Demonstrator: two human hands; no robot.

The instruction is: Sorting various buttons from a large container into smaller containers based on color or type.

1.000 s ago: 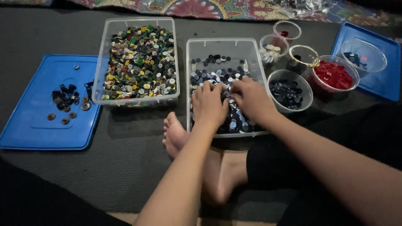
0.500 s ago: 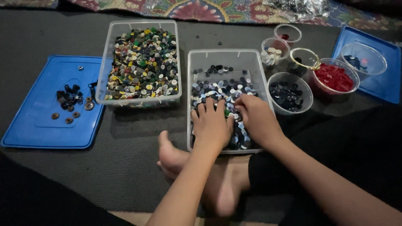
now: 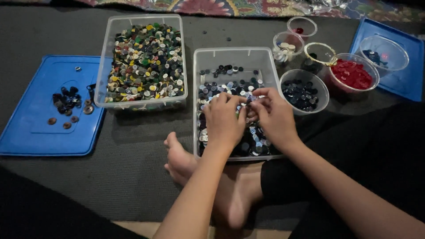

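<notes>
A clear plastic bin [image 3: 200, 57] in the middle holds mostly blue, black and white buttons [image 3: 221, 73]. Both my hands are inside it, palms down on the buttons. My left hand [image 3: 223, 120] rests on the pile with its fingers bent and spread. My right hand [image 3: 275, 116] lies beside it, its fingertips drawn together against the left fingertips as if pinching a small button. My bare feet [image 3: 179, 159] lie just in front of the bin.
A second clear bin [image 3: 102, 71] of mixed coloured buttons stands to the left. A blue lid [image 3: 26, 128] with several dark buttons lies far left. Small clear cups hold dark buttons [image 3: 301, 94], red buttons [image 3: 352, 74] and others at right, and a second blue lid [image 3: 409, 86] holds a cup.
Both hands stayed in the middle bin, shifting slightly over the buttons. Their fingertips have come together near the bin's centre. The camera view has moved a little.
</notes>
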